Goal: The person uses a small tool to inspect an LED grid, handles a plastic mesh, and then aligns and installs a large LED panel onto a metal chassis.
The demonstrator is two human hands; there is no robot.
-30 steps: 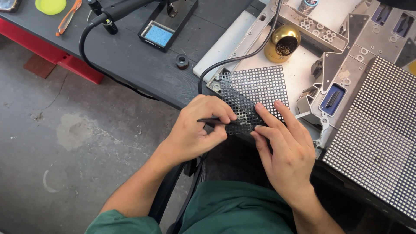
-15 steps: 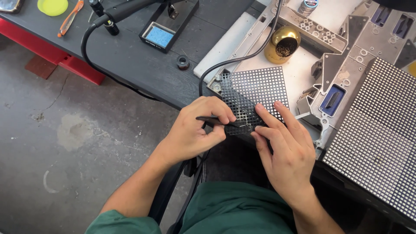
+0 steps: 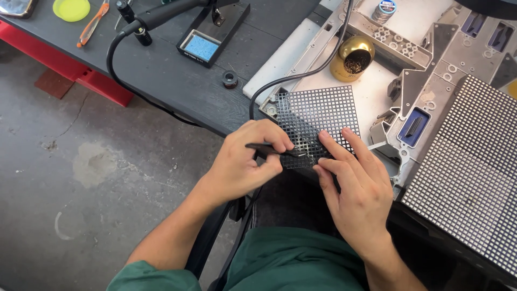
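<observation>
Here the left hand [image 3: 242,164] pinches tweezers [image 3: 280,152] pointing toward three o'clock, tips on the black grid panel [image 3: 318,116]; the right hand [image 3: 358,188] presses flat, fingers spread.

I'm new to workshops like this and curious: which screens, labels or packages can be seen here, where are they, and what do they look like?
Large dotted display panel: right edge of the bench, flat, dark with rows of pale dots.
Small grid panel: at the bench edge, black square lattice, under both hands; the left hand holds a dark tool to it, the right hand steadies it.
Small round tin: top, with a blue label.
Phone-like device: top left corner, mostly cut off.
</observation>
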